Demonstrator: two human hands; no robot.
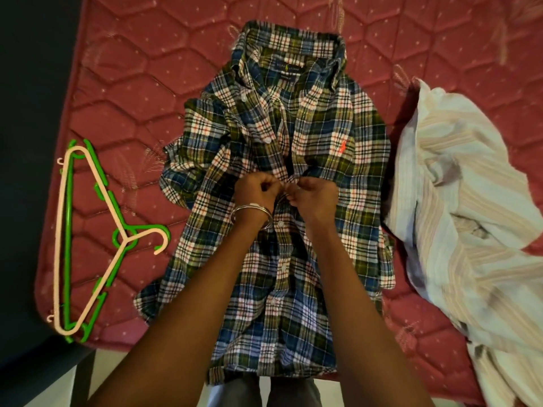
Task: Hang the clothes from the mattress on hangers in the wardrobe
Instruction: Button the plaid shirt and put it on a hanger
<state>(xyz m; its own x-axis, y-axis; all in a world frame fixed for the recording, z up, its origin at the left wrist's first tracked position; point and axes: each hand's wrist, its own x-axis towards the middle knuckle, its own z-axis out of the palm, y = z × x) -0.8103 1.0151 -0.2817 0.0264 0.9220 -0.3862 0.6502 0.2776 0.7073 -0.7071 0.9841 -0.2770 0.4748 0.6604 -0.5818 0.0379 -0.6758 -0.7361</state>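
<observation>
At the shirt's [264,171] placket, left hand [254,190] and right hand [316,195] pinch fabric; arms outstretched.

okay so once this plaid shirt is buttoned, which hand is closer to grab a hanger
Left, probably. The hangers lie on the mattress on the left hand's side; the right hand would have to cross the plaid shirt.

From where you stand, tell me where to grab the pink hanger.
Take the pink hanger at its neck, just below the hook, coming from above. It lies flat atop the green hanger, and its neck sits slightly apart from the green one, giving fingers room.
</observation>
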